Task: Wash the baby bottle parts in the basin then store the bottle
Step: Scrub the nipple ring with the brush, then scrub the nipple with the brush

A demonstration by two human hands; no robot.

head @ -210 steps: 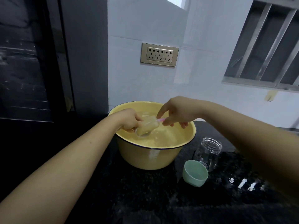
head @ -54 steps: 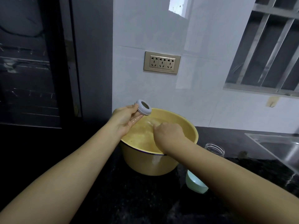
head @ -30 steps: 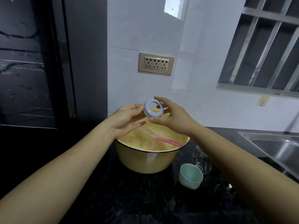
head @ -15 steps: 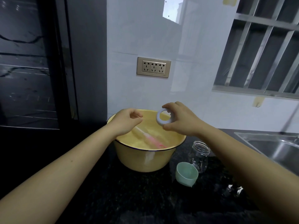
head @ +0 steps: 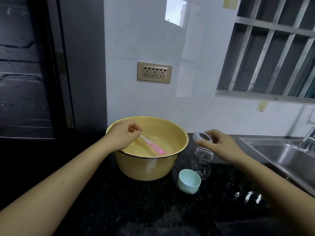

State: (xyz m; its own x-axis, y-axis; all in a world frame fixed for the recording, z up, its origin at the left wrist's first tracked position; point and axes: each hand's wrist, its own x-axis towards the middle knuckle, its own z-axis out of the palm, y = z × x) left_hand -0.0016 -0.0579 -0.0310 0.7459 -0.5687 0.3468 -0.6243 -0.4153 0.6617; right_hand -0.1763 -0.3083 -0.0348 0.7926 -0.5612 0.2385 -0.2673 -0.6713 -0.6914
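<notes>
Standing upright on the dark worktop, the clear bottle has its threaded mouth open and bare, just right of the yellow basin and touching or nearly touching the pale green cap that lies tilted in front of it. It looks light and rigid, and probably wet, so slippery; the ribbed neck or the middle of the body is likely the safest place to take hold, with the base kept down so it does not tip. Above and slightly behind the mouth, the screw ring is pinched by its rim in the right hand, thumb below and fingers above, closed on it (1 small hard part, easy to drop if the grip slackens). That forearm reaches in from the lower right, wrist roughly level, the ring tilted and not yet touching the bottle. My guess is that the ring is meant for the neck, which would call for squaring it to the threads first. The left hand is over the basin's near-left rim, its fingers curled shut around the pale end of the pink brush, which slants down into the water. A steel sink sits at the far right, well apart.
</notes>
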